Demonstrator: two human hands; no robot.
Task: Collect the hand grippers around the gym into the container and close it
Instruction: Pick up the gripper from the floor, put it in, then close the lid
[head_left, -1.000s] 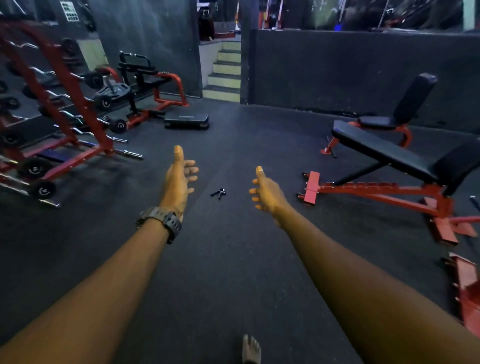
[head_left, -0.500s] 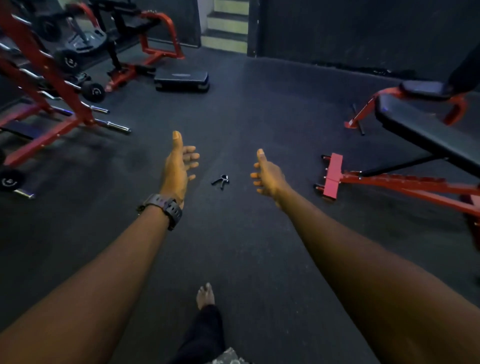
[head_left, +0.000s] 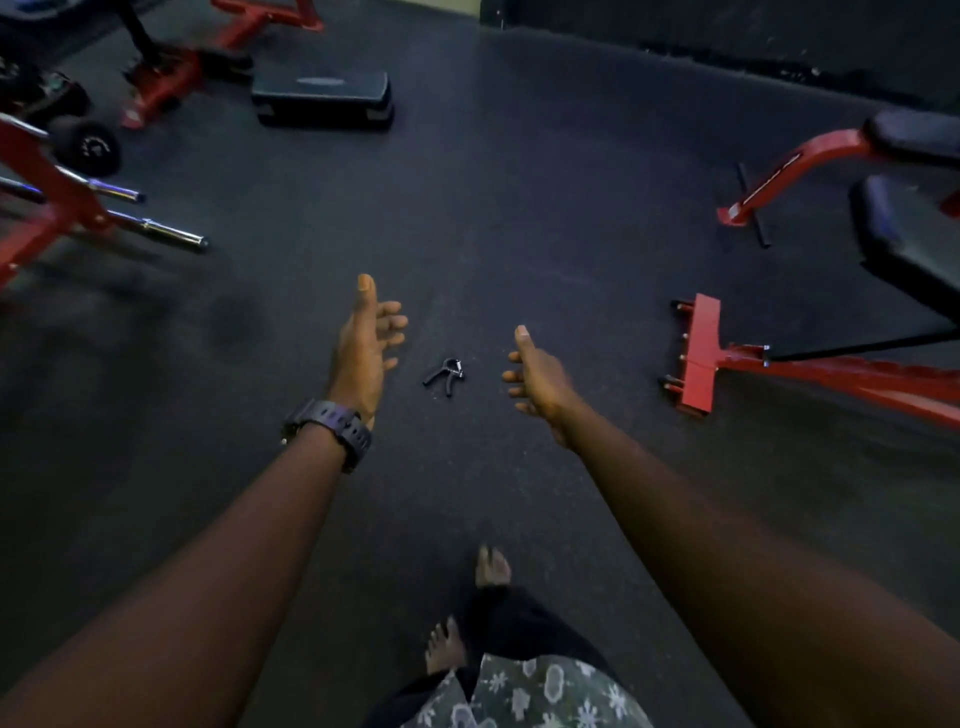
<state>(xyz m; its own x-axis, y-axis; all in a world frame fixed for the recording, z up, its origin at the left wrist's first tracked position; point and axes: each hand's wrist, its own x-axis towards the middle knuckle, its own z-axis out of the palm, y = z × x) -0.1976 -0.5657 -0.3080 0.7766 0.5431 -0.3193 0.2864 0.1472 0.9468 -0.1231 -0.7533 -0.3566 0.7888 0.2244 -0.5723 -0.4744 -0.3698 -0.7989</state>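
Right of the hand gripper (head_left: 444, 375), the bench (head_left: 904, 244) runs off the frame's edge; the gripper's own detail is too small to read; upper-left rack (head_left: 36, 208) cropped, blurred.

View tilted down, hand gripper (head_left: 444, 375) nearer — feet visible

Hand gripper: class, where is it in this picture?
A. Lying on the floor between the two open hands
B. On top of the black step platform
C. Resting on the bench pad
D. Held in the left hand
A: the hand gripper lies on the dark floor, between the open left hand and the open right hand, touching neither.
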